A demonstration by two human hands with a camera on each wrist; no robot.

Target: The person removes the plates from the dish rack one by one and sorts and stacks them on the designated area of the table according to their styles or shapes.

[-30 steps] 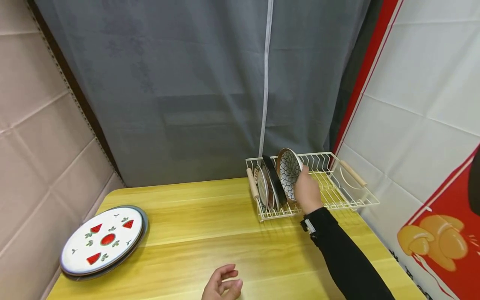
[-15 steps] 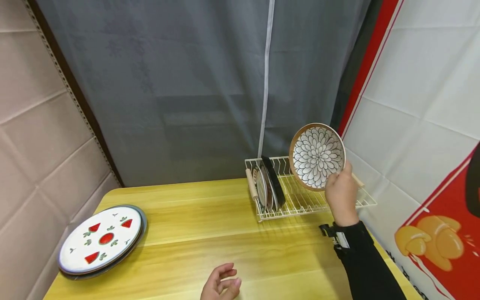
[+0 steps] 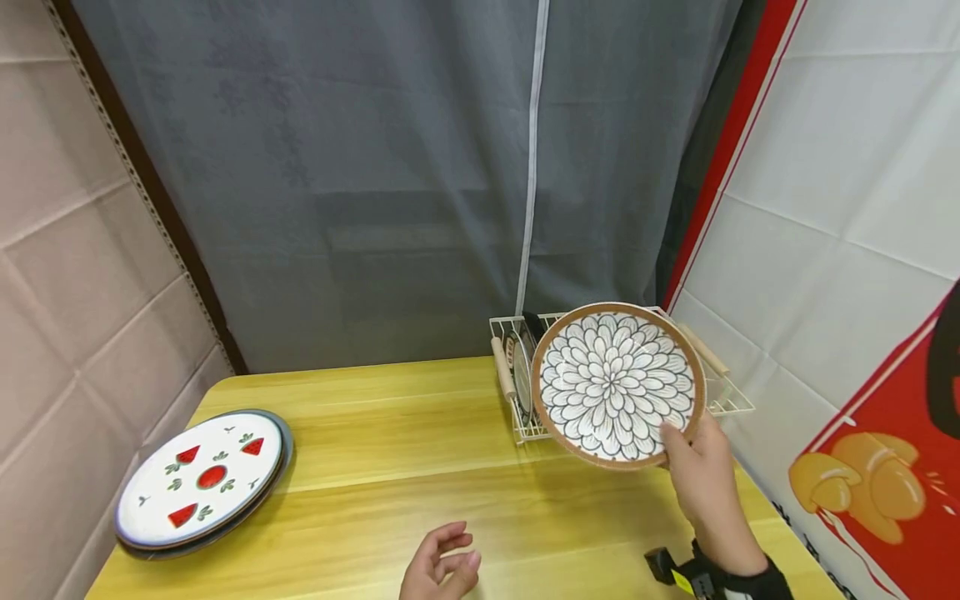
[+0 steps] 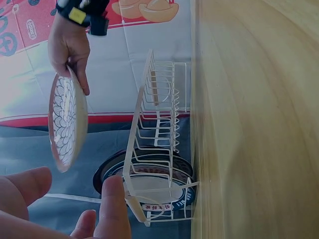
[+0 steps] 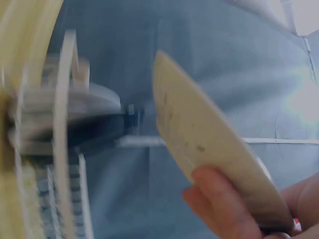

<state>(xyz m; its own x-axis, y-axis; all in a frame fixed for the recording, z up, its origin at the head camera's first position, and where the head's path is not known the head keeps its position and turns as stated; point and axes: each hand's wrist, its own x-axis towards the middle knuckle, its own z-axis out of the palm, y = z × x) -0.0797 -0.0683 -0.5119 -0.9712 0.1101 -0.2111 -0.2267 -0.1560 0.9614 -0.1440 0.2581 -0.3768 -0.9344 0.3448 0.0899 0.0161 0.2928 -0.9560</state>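
A round plate (image 3: 615, 383) with a brown rim and a black-and-white petal pattern is up in front of the dish rack, its face toward the head camera. My right hand (image 3: 705, 475) grips its lower right edge, thumb on the face; the right wrist view shows fingers (image 5: 219, 199) against its pale underside. My left hand (image 3: 442, 562) is low at the front over the table, fingers loosely bent and holding nothing. Behind the plate, the cream wire dish rack (image 4: 134, 129) holds several upright plates (image 4: 159, 189) at its left end, among them a black one.
At the left of the wooden table (image 3: 360, 450) lies a stack of plates, a white watermelon-patterned plate (image 3: 202, 479) on top of darker ones. A grey curtain (image 3: 375, 208) hangs along the back edge. A white wall cover (image 3: 840, 208) with red print borders the right side.
My right hand has lifted the petal-patterned plate out of the rack, first up and right, then closer and lower, turning its face to the head camera. The left hand has stayed almost still.
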